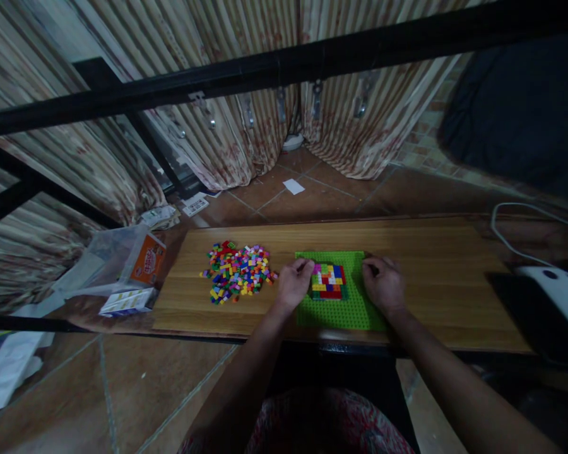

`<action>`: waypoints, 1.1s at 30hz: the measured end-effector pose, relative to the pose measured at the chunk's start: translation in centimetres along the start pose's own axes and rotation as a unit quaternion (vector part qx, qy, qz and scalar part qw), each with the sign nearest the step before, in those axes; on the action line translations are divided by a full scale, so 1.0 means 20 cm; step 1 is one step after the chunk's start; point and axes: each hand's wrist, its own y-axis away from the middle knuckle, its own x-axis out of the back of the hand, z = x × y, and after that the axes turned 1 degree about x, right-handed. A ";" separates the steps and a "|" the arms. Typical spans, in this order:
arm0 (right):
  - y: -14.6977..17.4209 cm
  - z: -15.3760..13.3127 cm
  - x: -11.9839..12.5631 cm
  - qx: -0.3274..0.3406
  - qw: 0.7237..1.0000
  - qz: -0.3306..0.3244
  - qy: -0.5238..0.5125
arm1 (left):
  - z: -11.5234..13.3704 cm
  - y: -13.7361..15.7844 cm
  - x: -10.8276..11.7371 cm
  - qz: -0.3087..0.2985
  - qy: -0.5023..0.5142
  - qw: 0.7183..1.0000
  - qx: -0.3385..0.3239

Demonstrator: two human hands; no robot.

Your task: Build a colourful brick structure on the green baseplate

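Note:
A green studded baseplate (364,310) lies on the wooden tabletop in front of me. Built on it is a low, roughly square block of toy bricks (330,285) in red, blue, yellow, white and green. My left hand (293,285) is closed in a pinch at the block's far left corner, beside a pink brick (317,268); whether its fingertips hold that brick is unclear. At the baseplate's right edge, my right hand (385,282) has curled fingers, thumb and forefinger close together. Anything between them is too small to tell.
Left of the baseplate spreads a pile of loose coloured bricks (239,271). A clear plastic bin (113,258) with an orange label and a small box (129,302) sit past the table's left end. A black bar (246,72) crosses ahead; a white cable (534,205) lies right.

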 end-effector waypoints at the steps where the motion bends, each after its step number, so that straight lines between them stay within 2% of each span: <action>1: 0.00 0.00 0.00 0.002 1.000 0.002 0.000 | -0.01 0.02 0.01 0.006 0.010 1.000 -0.002; 8: 0.00 0.02 -0.01 0.013 1.000 0.007 0.009 | -0.09 0.26 0.17 0.018 0.040 0.999 -0.022; 12: 0.01 0.04 -0.02 0.015 1.000 0.007 0.015 | -0.16 0.42 0.30 0.030 0.028 0.999 0.000; 14: 0.01 0.04 -0.02 0.017 1.000 0.003 0.016 | -0.19 0.48 0.38 0.063 0.019 0.998 0.007; 18: 0.01 0.05 -0.02 0.015 1.000 0.004 0.027 | -0.25 0.56 0.57 0.166 -0.004 0.986 0.026; 21: 0.01 0.05 -0.02 0.014 0.999 0.004 0.033 | -0.30 0.58 0.74 0.250 -0.055 0.965 0.063; 25: 0.01 0.06 -0.01 0.007 0.999 -0.018 0.040 | -0.39 0.56 0.92 0.335 -0.150 0.923 0.112; 29: 0.00 0.08 0.01 -0.035 0.998 -0.054 0.022 | -0.49 0.48 1.03 0.355 -0.248 0.896 0.102; 31: -0.01 0.11 0.02 -0.079 0.994 -0.077 -0.005 | -0.53 0.43 1.05 0.353 -0.302 0.880 0.093; 33: -0.04 0.13 0.05 -0.133 0.988 -0.073 -0.032 | -0.57 0.38 1.07 0.347 -0.359 0.863 0.084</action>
